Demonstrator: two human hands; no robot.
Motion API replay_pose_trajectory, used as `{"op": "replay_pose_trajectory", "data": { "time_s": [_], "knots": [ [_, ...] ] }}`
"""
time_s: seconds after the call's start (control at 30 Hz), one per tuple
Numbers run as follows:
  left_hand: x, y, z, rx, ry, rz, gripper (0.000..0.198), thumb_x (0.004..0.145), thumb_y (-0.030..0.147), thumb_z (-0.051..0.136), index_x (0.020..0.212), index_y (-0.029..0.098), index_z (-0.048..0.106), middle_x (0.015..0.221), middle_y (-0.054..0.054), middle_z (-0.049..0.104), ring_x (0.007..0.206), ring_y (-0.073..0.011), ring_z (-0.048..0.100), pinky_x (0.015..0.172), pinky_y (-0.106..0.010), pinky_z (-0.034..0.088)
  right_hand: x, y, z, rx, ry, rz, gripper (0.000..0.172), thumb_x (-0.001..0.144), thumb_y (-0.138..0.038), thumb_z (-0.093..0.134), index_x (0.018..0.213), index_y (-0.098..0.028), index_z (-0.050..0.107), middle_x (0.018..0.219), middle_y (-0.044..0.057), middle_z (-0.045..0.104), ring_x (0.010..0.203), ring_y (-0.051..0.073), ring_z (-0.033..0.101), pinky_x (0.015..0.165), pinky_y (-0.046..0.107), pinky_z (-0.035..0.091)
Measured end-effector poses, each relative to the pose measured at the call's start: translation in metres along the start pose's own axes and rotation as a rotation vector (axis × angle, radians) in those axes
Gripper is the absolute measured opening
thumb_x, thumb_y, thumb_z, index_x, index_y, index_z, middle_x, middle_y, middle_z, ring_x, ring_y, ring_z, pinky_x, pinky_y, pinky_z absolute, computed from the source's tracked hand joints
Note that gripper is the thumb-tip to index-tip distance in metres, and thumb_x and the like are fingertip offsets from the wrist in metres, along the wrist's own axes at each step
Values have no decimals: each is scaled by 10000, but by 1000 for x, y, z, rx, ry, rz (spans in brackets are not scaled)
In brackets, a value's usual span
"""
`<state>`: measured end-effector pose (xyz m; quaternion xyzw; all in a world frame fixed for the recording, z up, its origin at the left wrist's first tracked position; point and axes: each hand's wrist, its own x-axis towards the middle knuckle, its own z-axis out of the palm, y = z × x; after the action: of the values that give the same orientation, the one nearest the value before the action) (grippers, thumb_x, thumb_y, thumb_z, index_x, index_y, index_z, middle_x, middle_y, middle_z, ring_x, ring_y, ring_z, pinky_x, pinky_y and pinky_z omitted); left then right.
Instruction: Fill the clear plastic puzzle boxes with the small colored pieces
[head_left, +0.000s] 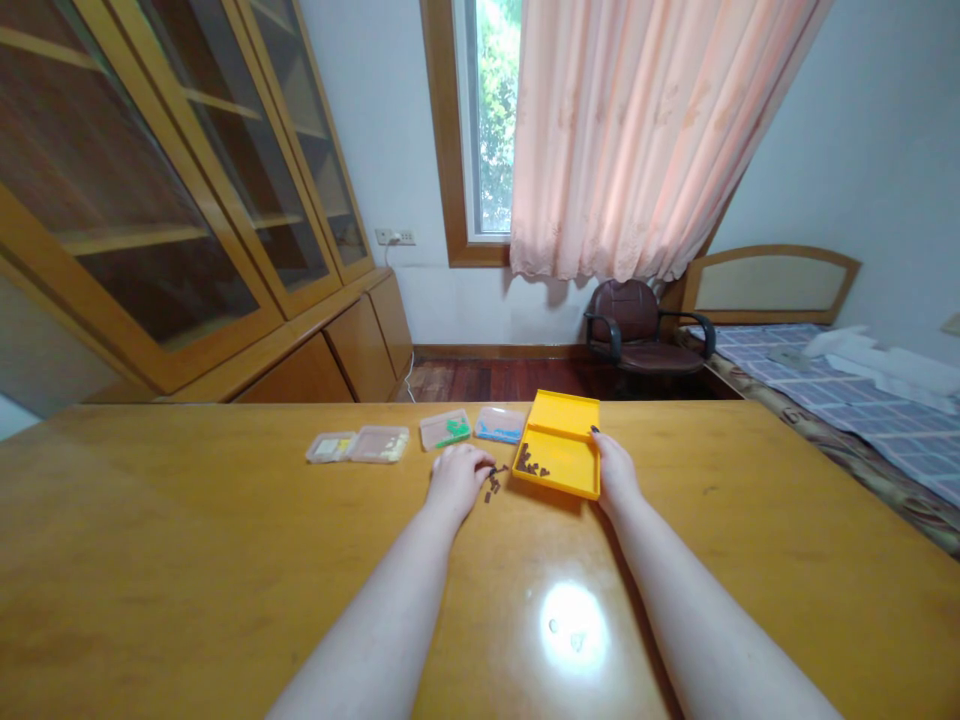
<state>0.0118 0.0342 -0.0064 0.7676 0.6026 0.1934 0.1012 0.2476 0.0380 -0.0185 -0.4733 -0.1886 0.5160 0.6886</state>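
My right hand (616, 470) grips the right side of an opened yellow plastic box (574, 462), tilted with its left side lower. Small brown pieces (529, 463) are gathered along the left of the box's lower half. Just left of the box, my left hand (459, 472) is low over the table, its fingers curled and pinched at a small dark brown piece (493, 471). More loose brown pieces (492, 488) lie on the table beside those fingertips. Their exact kind is too small to make out.
On the wooden table (225, 560) stand a clear case with green pieces (454, 430), one with blue pieces (501, 428), and an opened clear case with pale pieces (382, 444). Beyond the table are a brown armchair (634, 320), a bed (862, 380) and a glass-door cabinet (225, 200).
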Motion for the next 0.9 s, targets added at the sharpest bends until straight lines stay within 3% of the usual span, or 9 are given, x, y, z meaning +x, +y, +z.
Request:
{"op": "replay_pose_trajectory", "data": {
  "time_s": [0.33, 0.47, 0.6, 0.67, 0.77, 0.83, 0.9],
  "knots": [
    [1, 3, 2, 0, 17, 14, 97, 777, 244, 554, 792, 223, 647, 863, -22, 632, 885, -185, 521, 786, -300, 373, 2, 2, 0, -15, 19, 10, 151, 625, -247, 594, 745, -155, 592, 675, 23, 670, 645, 200, 639, 615, 321, 534],
    [2, 3, -1, -114, 136, -9, 105, 799, 199, 512, 814, 187, 615, 876, -32, 617, 859, -171, 533, 783, -287, 398, 2, 3, 0, -51, 6, -10, 175, 615, -276, 616, 745, -159, 602, 662, 22, 668, 630, 207, 633, 590, 324, 525],
    [-3, 9, -8, -262, 276, 88, 154, 851, 228, 439, 860, 191, 589, 900, -36, 609, 898, -162, 532, 831, -292, 402, -1, 3, -1, -107, -102, -29, 189, 619, -310, 638, 735, -162, 614, 695, 33, 676, 650, 207, 634, 605, 315, 515],
    [-6, 15, -10, -296, 257, 172, 157, 854, 257, 448, 856, 199, 593, 896, -31, 616, 914, -163, 532, 853, -299, 396, -3, 3, -1, -147, -184, -28, 206, 617, -324, 655, 734, -158, 620, 716, 44, 680, 661, 212, 637, 610, 312, 511],
    [-7, 20, -7, -315, 117, 288, 120, 825, 250, 500, 872, 205, 600, 913, -21, 625, 918, -162, 538, 858, -301, 401, -4, 4, -2, -190, -223, -7, 215, 612, -326, 669, 727, -150, 625, 695, 52, 678, 637, 214, 634, 590, 307, 505],
    [-6, 20, -4, -318, 54, 293, 148, 813, 227, 510, 936, 209, 591, 964, -24, 619, 940, -164, 536, 861, -303, 406, -2, 4, -2, -171, -180, -3, 207, 611, -317, 667, 729, -151, 623, 689, 47, 678, 633, 212, 634, 590, 308, 510],
    [-3, 16, -1, -311, 73, 219, 184, 819, 205, 482, 978, 206, 575, 985, -32, 608, 941, -165, 538, 848, -298, 413, 1, 4, -3, -121, -114, 2, 195, 623, -301, 650, 747, -154, 618, 697, 41, 679, 645, 213, 637, 604, 321, 520]
  ]
}}
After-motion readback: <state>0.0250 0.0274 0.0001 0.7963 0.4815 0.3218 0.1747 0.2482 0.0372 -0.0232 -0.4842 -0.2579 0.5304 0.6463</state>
